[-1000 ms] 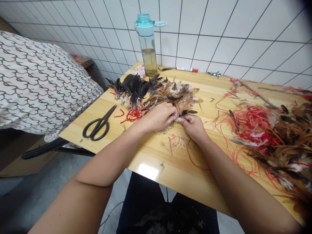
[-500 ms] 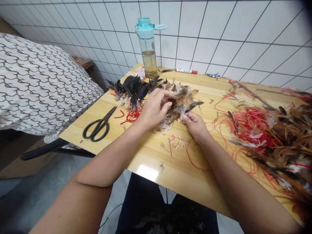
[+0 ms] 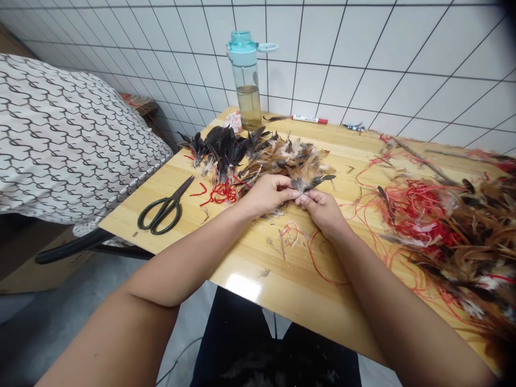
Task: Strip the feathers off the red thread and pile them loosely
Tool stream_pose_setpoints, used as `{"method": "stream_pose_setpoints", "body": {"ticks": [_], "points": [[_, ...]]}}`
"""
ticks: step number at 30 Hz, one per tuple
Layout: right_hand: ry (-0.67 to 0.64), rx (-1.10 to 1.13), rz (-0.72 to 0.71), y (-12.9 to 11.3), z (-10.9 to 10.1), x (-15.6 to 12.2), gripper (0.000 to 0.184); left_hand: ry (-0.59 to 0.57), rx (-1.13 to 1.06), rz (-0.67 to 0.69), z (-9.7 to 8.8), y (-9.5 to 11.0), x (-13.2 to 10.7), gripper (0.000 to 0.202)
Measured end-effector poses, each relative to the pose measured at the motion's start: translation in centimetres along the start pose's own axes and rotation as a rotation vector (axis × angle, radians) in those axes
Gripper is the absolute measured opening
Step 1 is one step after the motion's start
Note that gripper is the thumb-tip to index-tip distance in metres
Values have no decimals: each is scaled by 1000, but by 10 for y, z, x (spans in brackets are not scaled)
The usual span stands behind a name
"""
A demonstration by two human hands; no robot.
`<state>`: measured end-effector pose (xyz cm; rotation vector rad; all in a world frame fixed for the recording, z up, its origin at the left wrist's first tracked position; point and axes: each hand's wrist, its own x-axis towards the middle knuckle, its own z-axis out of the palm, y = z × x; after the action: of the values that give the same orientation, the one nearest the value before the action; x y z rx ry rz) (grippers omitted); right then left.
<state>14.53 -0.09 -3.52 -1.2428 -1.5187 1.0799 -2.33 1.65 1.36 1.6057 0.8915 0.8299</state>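
Both hands meet at the base of a small feather bunch, brown with dark tips. My right hand pinches its pale quill end between thumb and finger. From the other side my left hand has its thumb and fingers closed on the same base. Just behind lies a pile of brown and white feathers. Left of that are black feather bunches, with cut red strings in front. A loop of red string curves on the wood below my right hand.
Dark-handled scissors lie at the table's left. A water bottle stands at the back near a red-capped marker. Tangled red string and a large brown feather heap cover the right. A patterned cloth borders the left.
My left hand has come down from the feather pile to the bunch's base and closed there, beside my right hand. The right hand keeps its pinch.
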Motion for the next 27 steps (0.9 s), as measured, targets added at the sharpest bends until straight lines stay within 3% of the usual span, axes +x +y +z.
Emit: {"method": "stream_pose_setpoints", "body": {"ticks": [5,15,22,27], "points": [[-65,49,32,-6,-1,-2,41,-36,-284,-18,3,-6,0,20],[-95,60,-14,-13,-2,-5,36,-23,-247,-50,2,-10,0,31],[-83,179,5,-18,-1,-7,35,-11,-562,-118,0,-12,2,36],[-119,201,-9,-15,1,-6,33,-41,-628,-151,1,-11,2,37]]}}
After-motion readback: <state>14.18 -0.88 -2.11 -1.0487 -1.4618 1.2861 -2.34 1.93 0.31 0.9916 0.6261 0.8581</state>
